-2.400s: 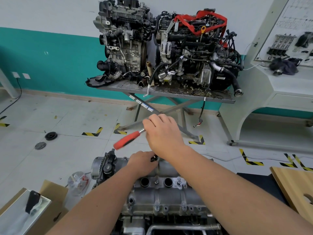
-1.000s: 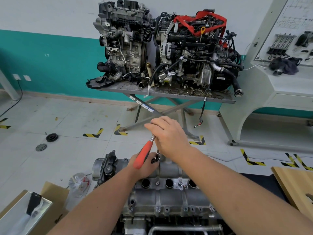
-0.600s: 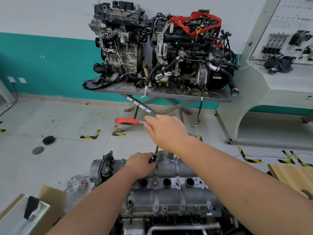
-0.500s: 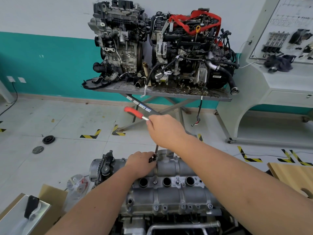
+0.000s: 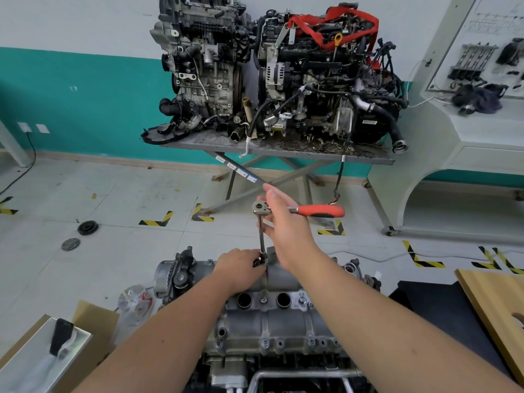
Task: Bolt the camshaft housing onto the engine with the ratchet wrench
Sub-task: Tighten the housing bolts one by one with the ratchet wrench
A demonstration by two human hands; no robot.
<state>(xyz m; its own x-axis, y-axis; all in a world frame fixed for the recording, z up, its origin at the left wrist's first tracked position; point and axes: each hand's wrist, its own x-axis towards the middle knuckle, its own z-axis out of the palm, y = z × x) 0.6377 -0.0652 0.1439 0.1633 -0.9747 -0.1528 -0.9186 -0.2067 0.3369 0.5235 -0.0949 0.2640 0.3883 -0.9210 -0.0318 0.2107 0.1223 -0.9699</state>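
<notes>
Orange plastic covers the handle of the ratchet wrench (image 5: 297, 210), which is held level and points to the right, its steel head at the top of a long upright extension. The right hand (image 5: 286, 222) is wrapped loosely round the shaft just beside the head, thumb raised, so its grip is closed on the tool. The foot of the extension is steadied by the left hand (image 5: 241, 269), whose fingers are pinched round the socket where it meets the far edge of the camshaft housing (image 5: 272, 316). The grey cast housing is seated on top of the engine (image 5: 226, 373) directly below the camera, with two open round wells and several small bolts showing along its near flange.

At lower left a cardboard box (image 5: 93, 316) is seen, with a shiny metal case (image 5: 42, 355) in front of it; a black object lies in the case. A crumpled clear plastic bag (image 5: 134, 300) lies on the tiled floor beside the box, its contents unclear. Two complete engines (image 5: 272, 72) are stood on a folding metal surface (image 5: 283, 151) against a teal and white wall. A wooden board (image 5: 499, 302) is seen at the right.
</notes>
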